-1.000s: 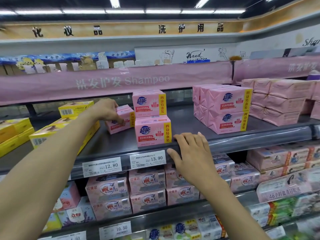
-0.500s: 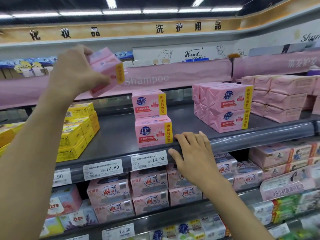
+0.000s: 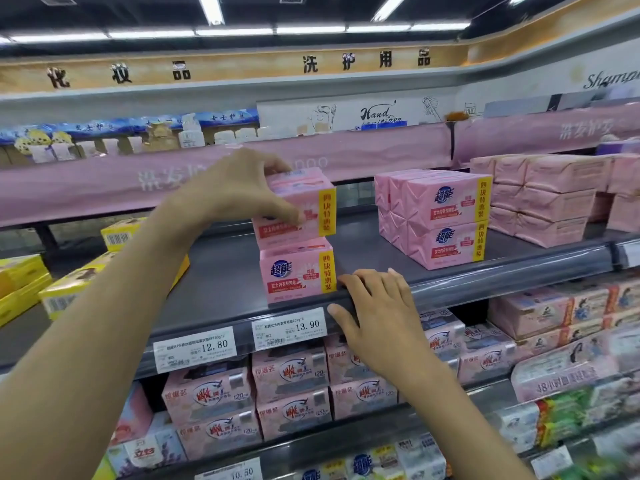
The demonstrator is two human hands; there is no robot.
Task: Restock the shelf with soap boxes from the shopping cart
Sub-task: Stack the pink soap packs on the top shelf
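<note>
Because the left hand [image 3: 239, 192] clasps and half covers the top pink soap box [image 3: 311, 209] in its grip, its seating on the stack [image 3: 298, 275] is unclear (motion blur too). At 5 o'clock, the right hand [image 3: 377, 317] rests, grip relaxed, on the grey shelf [image 3: 356, 251] rail; yellow boxes [image 3: 24, 282] at 9 o'clock are cut off.

We see pink soap boxes [image 3: 298, 271]: yellow band down right side, blue logo, red strip. At grey shelf [image 3: 221, 289] left edge, yellow cartons [image 3: 24, 282]. White price tags [image 3: 289, 329] along front edge.
</note>
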